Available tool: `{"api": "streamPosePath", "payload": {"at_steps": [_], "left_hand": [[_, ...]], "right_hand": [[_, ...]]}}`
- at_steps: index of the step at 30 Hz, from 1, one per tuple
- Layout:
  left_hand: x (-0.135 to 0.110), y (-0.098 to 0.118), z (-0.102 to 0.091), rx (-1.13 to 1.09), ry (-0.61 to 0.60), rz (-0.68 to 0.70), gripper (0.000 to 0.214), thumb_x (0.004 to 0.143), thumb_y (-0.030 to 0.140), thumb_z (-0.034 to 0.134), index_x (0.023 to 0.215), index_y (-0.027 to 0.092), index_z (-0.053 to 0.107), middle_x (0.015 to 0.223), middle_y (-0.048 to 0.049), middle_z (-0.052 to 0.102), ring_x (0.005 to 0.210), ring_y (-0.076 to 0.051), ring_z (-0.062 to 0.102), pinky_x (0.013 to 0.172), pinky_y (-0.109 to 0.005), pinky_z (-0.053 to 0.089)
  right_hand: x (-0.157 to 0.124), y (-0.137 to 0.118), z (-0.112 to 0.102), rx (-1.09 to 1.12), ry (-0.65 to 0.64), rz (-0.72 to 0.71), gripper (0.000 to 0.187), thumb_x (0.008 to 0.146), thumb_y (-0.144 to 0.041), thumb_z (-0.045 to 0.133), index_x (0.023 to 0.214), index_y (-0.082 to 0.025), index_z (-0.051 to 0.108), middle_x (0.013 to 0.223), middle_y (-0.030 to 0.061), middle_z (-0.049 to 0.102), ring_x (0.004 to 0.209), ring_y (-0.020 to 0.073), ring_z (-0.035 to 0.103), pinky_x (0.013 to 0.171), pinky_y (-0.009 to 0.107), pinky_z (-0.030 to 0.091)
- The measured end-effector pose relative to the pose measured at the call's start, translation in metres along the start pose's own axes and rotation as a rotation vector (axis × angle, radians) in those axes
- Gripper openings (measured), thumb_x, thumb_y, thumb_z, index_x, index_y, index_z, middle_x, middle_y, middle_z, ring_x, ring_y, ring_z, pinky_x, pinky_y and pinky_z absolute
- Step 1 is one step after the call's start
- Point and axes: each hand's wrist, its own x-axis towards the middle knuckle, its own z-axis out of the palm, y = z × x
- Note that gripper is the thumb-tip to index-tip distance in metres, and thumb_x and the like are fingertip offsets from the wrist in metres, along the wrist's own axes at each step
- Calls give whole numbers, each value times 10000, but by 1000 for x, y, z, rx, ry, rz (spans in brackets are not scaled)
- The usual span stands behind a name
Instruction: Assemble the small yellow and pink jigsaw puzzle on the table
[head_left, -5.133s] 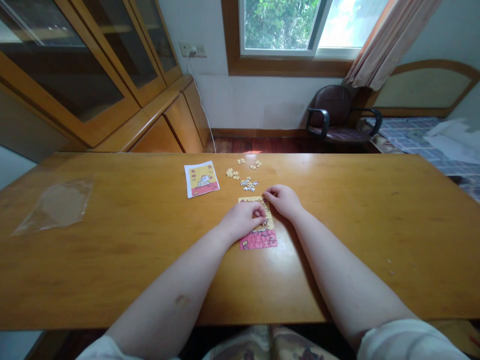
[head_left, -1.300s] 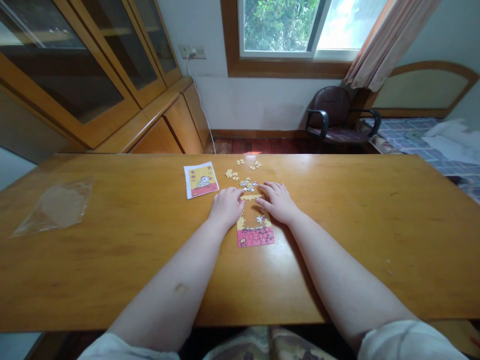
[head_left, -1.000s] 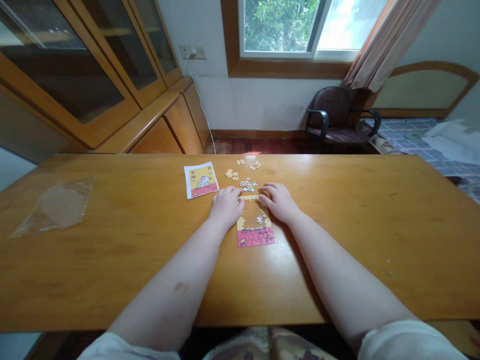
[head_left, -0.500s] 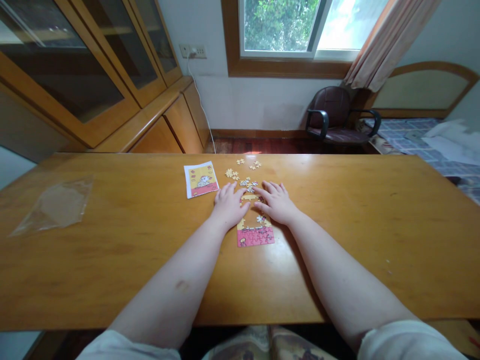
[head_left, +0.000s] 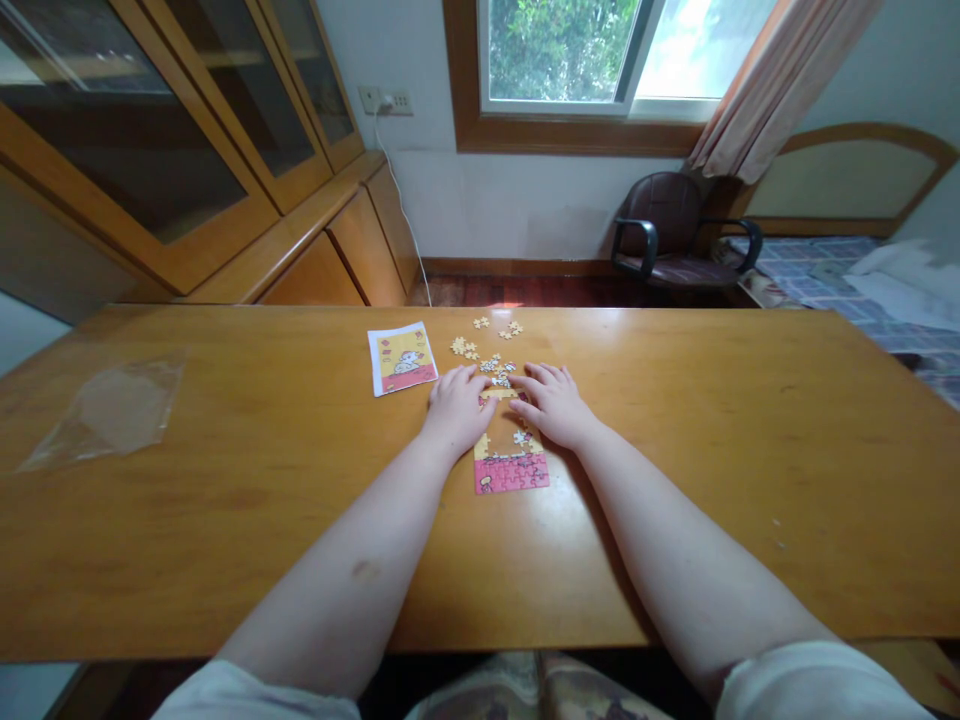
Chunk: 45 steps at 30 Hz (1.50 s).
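Observation:
A partly assembled jigsaw puzzle (head_left: pixel 511 474) lies on the table, its near part pink and its frame yellow, with bare wood showing in the middle. My left hand (head_left: pixel 456 408) rests over its left edge, fingers spread. Over the right edge lies my right hand (head_left: pixel 553 402), also with fingers apart. Just beyond the fingertips are loose black-and-white puzzle pieces (head_left: pixel 491 366). Farther off sit yellow puzzle pieces (head_left: pixel 463 347) in small groups. One white piece (head_left: pixel 520 438) is inside the frame near its right side. Left of my left hand is a picture card (head_left: pixel 403 360) with a cartoon dog.
A clear plastic bag (head_left: pixel 112 408) lies flat at the left of the wooden table (head_left: pixel 300 460). Behind the table stand a wooden cabinet (head_left: pixel 300 225) with glass doors and a dark armchair (head_left: pixel 667 230). A bed (head_left: pixel 847 270) is at the right.
My left hand has shifted very slightly, its fingers reaching a little farther over the puzzle's top left. The right hand has hardly moved, and the pieces look almost the same.

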Motion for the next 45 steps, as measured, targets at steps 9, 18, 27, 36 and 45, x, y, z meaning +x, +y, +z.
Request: {"api": "streamPosePath", "payload": {"at_steps": [9, 18, 27, 36, 45], "left_hand": [[-2, 3, -11, -25, 85, 0, 281, 898, 300, 453, 1073, 208, 653, 1099, -52, 672, 1041, -220, 570, 959, -364, 404], [10, 10, -30, 225, -50, -97, 269, 858, 302, 491, 997, 208, 702, 976, -107, 686, 928, -300, 608, 797, -423, 460], [23, 6, -7, 171, -60, -28, 276, 892, 345, 466, 985, 255, 711, 973, -70, 684, 932, -261, 602, 808, -389, 440], [28, 11, -2, 185, -71, -50, 201, 901, 312, 490, 937, 218, 664, 974, -74, 660, 943, -262, 584, 812, -387, 425], [27, 15, 7, 192, -84, -92, 214, 932, 231, 415, 1018, 167, 600, 1097, -114, 602, 1017, -272, 540, 852, -384, 414]], "right_hand": [[0, 1, 1, 5, 9, -6, 498, 910, -563, 421, 1330, -316, 525, 1430, 107, 432, 1327, 283, 341, 1109, 557, 166], [-1, 0, 0, 11, -4, -5, 482, 915, -558, 415, 1316, -321, 541, 1431, 104, 428, 1333, 274, 330, 1112, 550, 155], [0, -1, -1, 6, -8, -1, 476, 918, -555, 414, 1318, -328, 537, 1434, 103, 425, 1336, 278, 327, 1109, 554, 160], [0, -1, 0, 9, -21, 14, 467, 919, -547, 417, 1318, -337, 537, 1441, 97, 415, 1342, 284, 315, 1111, 557, 154], [1, 0, 2, 14, -2, 9, 449, 920, -542, 422, 1301, -344, 553, 1431, 99, 430, 1335, 282, 327, 1107, 558, 166]]}}
